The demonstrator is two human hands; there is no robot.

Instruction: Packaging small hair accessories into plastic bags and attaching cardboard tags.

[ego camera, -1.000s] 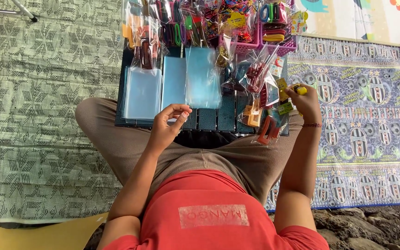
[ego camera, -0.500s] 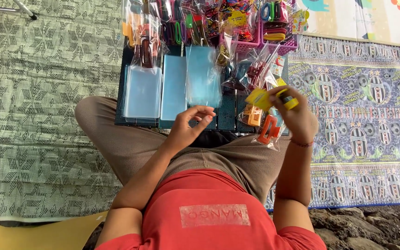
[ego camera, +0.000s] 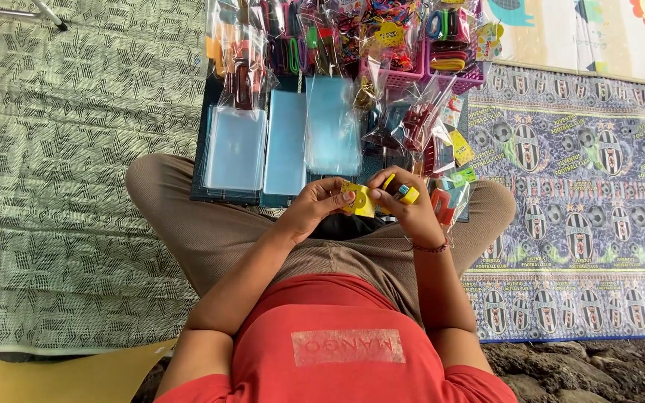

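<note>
My two hands meet over my lap, just in front of a dark board (ego camera: pixel 210 190). My left hand (ego camera: pixel 316 207) pinches a small yellow card (ego camera: pixel 358 199) by its left edge. My right hand (ego camera: pixel 406 213) grips the same yellow card and a small yellow hair clip (ego camera: pixel 407 194) at the card's right side. Stacks of clear blue-tinted plastic sleeves (ego camera: pixel 287 142) lie flat on the board just beyond my fingers. Bagged orange and red hair clips (ego camera: pixel 443 203) sit right of my right hand.
Pink baskets (ego camera: pixel 449 71) full of coloured hair ties stand at the board's far end, with hanging bagged clips (ego camera: pixel 244 71) beside them. A green woven mat (ego camera: pixel 61 172) lies left, a patterned blue mat (ego camera: pixel 584 186) right. Rough stone (ego camera: pixel 599 373) shows at bottom right.
My right hand has brought the yellow card and clip from the right side to the centre. My left hand has moved right and now pinches the card too.
</note>
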